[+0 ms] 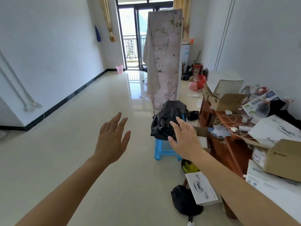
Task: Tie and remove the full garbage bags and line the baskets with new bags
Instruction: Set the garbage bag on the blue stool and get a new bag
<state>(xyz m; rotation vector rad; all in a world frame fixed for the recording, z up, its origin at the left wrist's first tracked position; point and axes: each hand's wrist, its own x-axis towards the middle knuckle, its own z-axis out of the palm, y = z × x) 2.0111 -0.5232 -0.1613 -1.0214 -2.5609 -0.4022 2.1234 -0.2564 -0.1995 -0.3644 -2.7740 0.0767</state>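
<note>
— How were the hands?
— Both arms were stretched forward, with the backs of the hands facing up. The left hand (112, 137) was spread wide above the floor, fingers straight, holding nothing.
— And the right hand?
— The right hand (185, 137) was flat too, fingers straight, reaching over the black garbage bag (164, 121). I couldn't tell whether its fingertips touched it.
— Where was that bag?
— It lay crumpled on a blue stool (162, 149), just left of the cluttered desk (228, 144). A pink basket (119, 69) stood far off by the left wall, well apart from both hands.
</note>
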